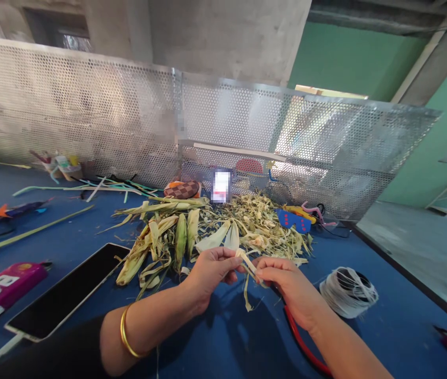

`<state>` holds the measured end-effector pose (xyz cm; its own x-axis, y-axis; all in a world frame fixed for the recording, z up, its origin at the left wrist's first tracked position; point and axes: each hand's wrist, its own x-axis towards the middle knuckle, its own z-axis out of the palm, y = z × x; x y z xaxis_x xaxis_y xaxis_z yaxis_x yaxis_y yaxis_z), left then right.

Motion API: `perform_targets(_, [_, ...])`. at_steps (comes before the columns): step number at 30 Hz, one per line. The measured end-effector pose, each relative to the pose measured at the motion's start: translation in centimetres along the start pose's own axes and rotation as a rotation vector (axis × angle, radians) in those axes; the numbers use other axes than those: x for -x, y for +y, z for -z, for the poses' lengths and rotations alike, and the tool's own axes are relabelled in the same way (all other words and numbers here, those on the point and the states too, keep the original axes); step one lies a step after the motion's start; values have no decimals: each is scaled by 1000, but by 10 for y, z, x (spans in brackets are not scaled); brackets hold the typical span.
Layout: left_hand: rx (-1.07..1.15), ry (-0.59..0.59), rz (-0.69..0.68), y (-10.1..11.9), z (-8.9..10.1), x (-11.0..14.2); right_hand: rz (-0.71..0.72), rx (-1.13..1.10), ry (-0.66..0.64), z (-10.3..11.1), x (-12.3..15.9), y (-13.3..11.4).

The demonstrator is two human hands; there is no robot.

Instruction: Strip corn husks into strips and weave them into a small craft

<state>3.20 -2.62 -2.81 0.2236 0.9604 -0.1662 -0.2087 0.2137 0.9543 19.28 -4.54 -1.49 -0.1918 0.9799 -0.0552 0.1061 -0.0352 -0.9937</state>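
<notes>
In the middle of the head view, my left hand [212, 273] pinches a small bundle of pale corn husk [229, 237] near its tied-looking neck. Two broad husk leaves fan out upward from it, away from me. My right hand [281, 276] closes its fingertips on a narrow husk strip [250, 263] that runs from that neck. A thin strip end [247, 300] hangs below, between the hands. Just beyond them lie green-yellow corn husks [182, 239] and a heap of dry shredded husk [266, 226].
A phone [69, 292] on a cable and a magenta power strip [6, 289] lie left. At right stand a spool of white string [348, 292] and blue paper glasses [294, 220]. Something red and curved [304, 342] lies under my right forearm. A perforated metal screen [223, 110] closes the back.
</notes>
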Motion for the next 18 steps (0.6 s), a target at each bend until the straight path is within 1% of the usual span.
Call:
perform_targets(5, [37,-1,25,-1,-1,0,-40,-45,12,1,-2,3])
perform_targets(8, [56,-3,32,-1,-1,1,-40,-53,14,2,-3,4])
perform_targets(13, [19,-15,-16,-2,0,-1,-30,-41,15,2,-2,4])
perform_targets(16, [-82,-13,-29,-3,1,-3,-24,30,33,0,-2,5])
perform_targets(18, [-145,-28,-36,-4,1,-4,21,176,72,-2,-1,7])
